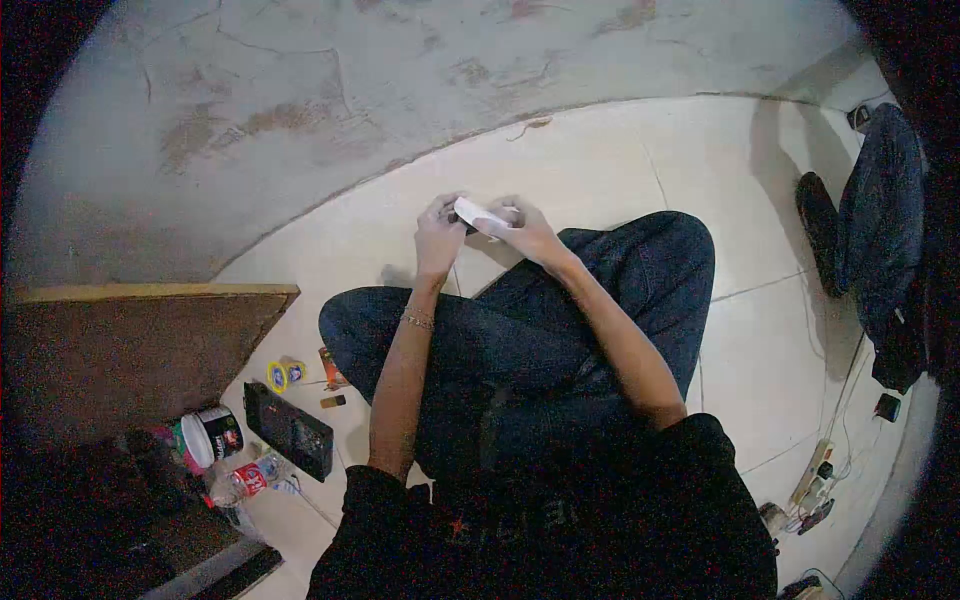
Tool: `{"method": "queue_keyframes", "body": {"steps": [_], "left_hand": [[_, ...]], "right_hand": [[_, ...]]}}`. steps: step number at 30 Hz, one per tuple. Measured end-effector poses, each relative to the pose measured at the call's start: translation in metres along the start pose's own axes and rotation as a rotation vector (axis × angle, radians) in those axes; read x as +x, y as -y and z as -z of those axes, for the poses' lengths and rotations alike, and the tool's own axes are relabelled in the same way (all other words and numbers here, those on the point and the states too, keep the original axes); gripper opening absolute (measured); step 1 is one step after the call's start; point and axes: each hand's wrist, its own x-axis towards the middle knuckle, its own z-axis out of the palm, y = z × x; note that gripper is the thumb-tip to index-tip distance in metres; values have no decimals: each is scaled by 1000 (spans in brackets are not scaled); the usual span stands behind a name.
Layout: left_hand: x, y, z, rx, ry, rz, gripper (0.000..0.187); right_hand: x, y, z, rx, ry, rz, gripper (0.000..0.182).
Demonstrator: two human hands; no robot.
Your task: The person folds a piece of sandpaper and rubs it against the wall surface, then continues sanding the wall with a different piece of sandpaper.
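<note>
Above my crossed legs, both hands meet around a small white oblong object; its exact kind is not clear from here. My left hand grips its left end, where something dark shows beside the fingers. My right hand holds the other end, thumb along the near side and fingers curled behind. The object is tilted, its right end lower in the view. A dark part shows beneath it, mostly hidden by the hands.
Pale floor tiles reach a worn grey wall. To my left are a black case, a white tub, a plastic bottle and a wooden panel. At right lie a power strip, cables and dark clothing.
</note>
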Motion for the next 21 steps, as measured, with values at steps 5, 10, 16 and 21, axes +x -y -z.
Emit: {"method": "queue_keyframes", "body": {"steps": [5, 10, 16, 21], "left_hand": [[6, 12, 1, 103, 62, -25, 42], [6, 7, 0, 73, 216, -64, 46], [7, 23, 1, -28, 262, -44, 49], [5, 15, -1, 9, 97, -67, 46]], "right_hand": [[-6, 16, 3, -137, 88, -98, 54], [-10, 30, 0, -93, 181, -105, 61], [-7, 16, -3, -140, 142, 16, 69], [-1, 13, 0, -56, 68, -24, 75]]}}
